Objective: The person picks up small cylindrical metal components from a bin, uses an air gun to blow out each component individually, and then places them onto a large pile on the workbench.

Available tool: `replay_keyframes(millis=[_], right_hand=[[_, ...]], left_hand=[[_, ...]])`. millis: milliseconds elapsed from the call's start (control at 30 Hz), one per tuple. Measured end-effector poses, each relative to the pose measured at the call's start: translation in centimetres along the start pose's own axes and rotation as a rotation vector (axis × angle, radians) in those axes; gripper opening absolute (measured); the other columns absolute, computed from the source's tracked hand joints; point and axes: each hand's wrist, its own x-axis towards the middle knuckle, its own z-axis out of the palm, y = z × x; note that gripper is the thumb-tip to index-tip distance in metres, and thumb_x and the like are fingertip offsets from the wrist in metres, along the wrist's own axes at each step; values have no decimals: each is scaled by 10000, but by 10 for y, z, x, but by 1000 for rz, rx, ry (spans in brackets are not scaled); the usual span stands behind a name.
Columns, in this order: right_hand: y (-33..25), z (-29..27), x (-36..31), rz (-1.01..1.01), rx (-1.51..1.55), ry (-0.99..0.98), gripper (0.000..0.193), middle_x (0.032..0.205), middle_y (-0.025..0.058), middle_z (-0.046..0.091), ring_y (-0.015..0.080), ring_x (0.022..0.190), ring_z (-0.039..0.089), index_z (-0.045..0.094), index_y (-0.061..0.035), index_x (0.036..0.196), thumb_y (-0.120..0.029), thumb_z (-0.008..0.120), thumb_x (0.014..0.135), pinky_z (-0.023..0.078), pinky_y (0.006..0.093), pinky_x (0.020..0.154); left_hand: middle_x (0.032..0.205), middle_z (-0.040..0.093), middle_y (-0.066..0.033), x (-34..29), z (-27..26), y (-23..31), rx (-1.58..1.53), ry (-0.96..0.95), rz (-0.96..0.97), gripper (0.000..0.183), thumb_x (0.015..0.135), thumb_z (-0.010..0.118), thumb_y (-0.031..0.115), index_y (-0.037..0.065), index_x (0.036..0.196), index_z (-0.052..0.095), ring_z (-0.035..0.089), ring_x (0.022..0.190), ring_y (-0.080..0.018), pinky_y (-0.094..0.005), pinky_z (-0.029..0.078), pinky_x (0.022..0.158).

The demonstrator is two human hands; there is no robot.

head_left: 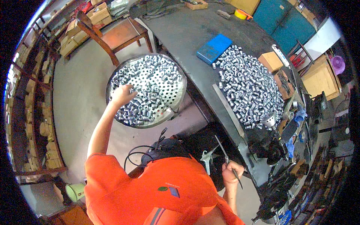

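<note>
My left hand [123,95] reaches over a round perforated metal tray [165,87]. Its fingers are curled among small silvery metal sleeves [137,108], and whatever they hold is hidden. Loose sleeves lie round the tray's left, far and near parts, leaving some holes bare. My right hand [231,172] is closed around a long thin rod-like tool [222,148] with a grey shaft pointing up and a dark end below the fist; its exact kind is unclear. Just left of that hand is a pale air blow gun [206,160].
On the dark workbench [183,41] lies a large heap of similar sleeves [251,88], with a blue box [214,48] and flat metal bar [228,108] beside it. A wooden chair [116,37] stands behind the tray. Black cables [138,153] loop near my lap.
</note>
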Motion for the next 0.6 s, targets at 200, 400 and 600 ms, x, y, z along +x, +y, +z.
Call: replay_keyframes(millis=[200, 400, 600], right_hand=[[2, -2, -3, 31, 85, 9, 353, 507, -10, 319, 72, 503, 311, 285, -54, 516, 146, 553, 627, 273, 238, 444], [5, -4, -11, 76, -8, 33, 353, 512, -14, 328, 74, 507, 306, 294, -54, 521, 131, 567, 646, 275, 249, 441], [-6, -3, 1, 50, -21, -3, 346, 506, 34, 322, 109, 473, 307, 292, -50, 528, 106, 588, 615, 264, 267, 429]], left_hand=[[878, 655, -154, 31, 43, 14, 172, -60, 244, 358, 703, 649, 131, 132, 1060, 614, 631, 862, -328, -429, 492, 759], [852, 652, -164, 41, 43, 11, 173, -59, 210, 358, 659, 658, 160, 151, 1017, 631, 623, 836, -356, -450, 493, 744], [718, 626, -121, 34, 28, 14, -15, 3, 191, 228, 696, 697, 193, 90, 861, 578, 622, 617, -301, -375, 488, 600]])
